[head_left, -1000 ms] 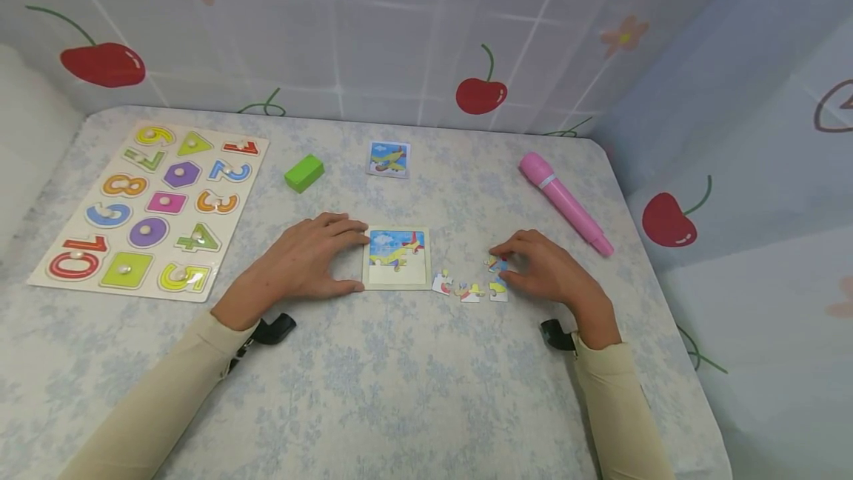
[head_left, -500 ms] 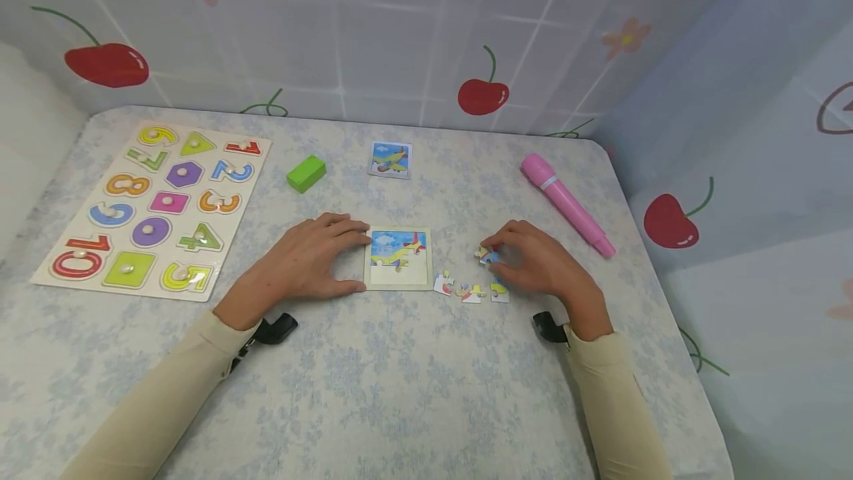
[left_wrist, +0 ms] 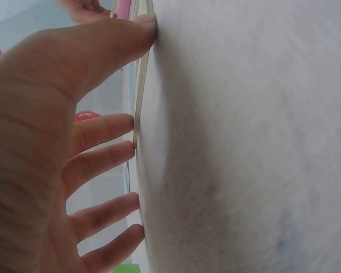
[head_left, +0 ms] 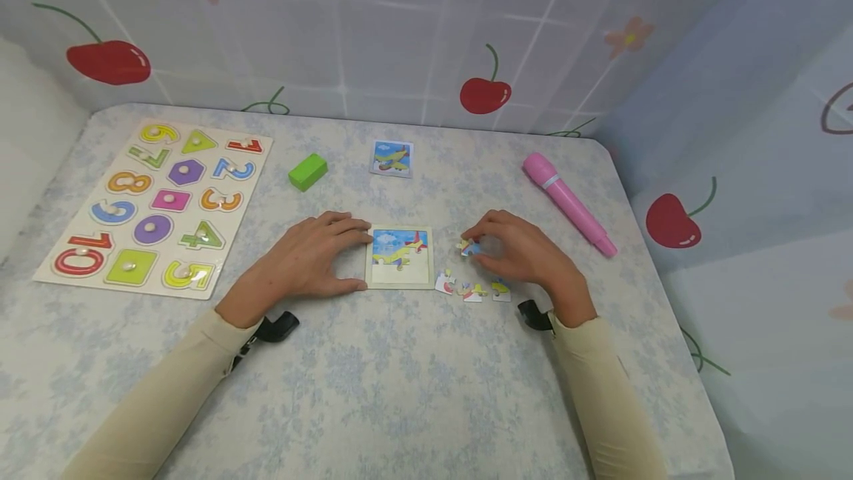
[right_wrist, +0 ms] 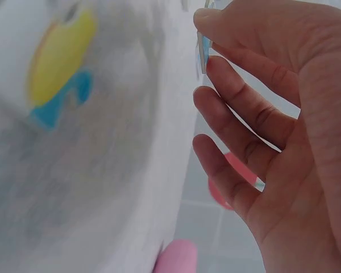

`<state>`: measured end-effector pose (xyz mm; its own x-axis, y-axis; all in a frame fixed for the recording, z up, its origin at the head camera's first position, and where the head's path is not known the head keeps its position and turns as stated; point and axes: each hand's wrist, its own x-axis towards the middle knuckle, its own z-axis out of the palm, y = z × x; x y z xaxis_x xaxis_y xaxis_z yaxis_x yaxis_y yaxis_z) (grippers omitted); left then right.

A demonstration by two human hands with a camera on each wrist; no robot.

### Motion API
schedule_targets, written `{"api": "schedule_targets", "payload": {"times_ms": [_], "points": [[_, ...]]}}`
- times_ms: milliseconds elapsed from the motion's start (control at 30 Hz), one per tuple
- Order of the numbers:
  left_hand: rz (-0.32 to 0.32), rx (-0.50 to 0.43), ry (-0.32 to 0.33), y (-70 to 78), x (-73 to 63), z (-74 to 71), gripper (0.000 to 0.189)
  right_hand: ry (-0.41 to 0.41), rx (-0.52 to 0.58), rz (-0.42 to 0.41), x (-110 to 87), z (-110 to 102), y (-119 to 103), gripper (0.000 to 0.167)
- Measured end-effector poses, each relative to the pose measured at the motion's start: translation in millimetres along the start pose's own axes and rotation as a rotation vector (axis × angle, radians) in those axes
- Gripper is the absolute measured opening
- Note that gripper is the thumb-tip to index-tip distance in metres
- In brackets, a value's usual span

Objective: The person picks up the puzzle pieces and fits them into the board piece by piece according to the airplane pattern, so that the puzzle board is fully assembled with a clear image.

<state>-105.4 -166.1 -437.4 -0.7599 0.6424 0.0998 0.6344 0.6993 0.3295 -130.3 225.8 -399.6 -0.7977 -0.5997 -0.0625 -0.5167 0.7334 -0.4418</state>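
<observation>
My left hand (head_left: 308,258) rests at the left edge of a square puzzle board (head_left: 431,276), its thumb and fingertips touching that side. The upper part of the board carries fitted pieces showing sky and a yellow plane with a red tail; its lower part is bare. In the left wrist view the fingers (left_wrist: 102,131) are spread along the board's edge. Between thumb and forefinger, my right hand (head_left: 523,250) pinches a puzzle piece (head_left: 469,248), just right of the board. Edge-on, that piece (right_wrist: 203,54) shows in the right wrist view. Several loose puzzle pieces (head_left: 474,293) lie below that hand.
A number-and-shape peg board (head_left: 226,258) lies at the left. Behind the puzzle are a green block (head_left: 308,172) and a small picture card of a plane (head_left: 391,159). A pink microphone-shaped toy (head_left: 569,204) lies at the back right, near a printed curtain (head_left: 400,35).
My right hand has picked the piece up from beside the loose ones and carried it left and away from me, towards the board. The left hand has stayed at the board's edge.
</observation>
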Motion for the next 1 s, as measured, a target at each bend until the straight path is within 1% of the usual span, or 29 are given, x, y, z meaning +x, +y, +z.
{"api": "schedule_targets", "payload": {"times_ms": [300,467,633,800,1000], "points": [[-0.002,0.000,-0.005,-0.3,-0.5,0.5,0.077,0.013,0.016,-0.082,18.0,0,-13,0.034],[0.003,0.001,0.003,-0.2,-0.5,0.4,0.077,0.005,0.016,-0.090,26.5,2,-20,0.034],[-0.003,-0.008,-0.009,0.4,0.3,-0.7,0.077,-0.014,0.026,-0.107,32.8,5,-25,0.035],[-0.015,-0.007,-0.028,0.3,1.8,-0.4,0.078,-0.033,0.016,-0.110,38.1,12,-30,0.034],[-0.017,-0.004,-0.025,0.1,1.0,-0.8,0.078,-0.059,0.002,-0.124,43.6,21,-37,0.035]]}}
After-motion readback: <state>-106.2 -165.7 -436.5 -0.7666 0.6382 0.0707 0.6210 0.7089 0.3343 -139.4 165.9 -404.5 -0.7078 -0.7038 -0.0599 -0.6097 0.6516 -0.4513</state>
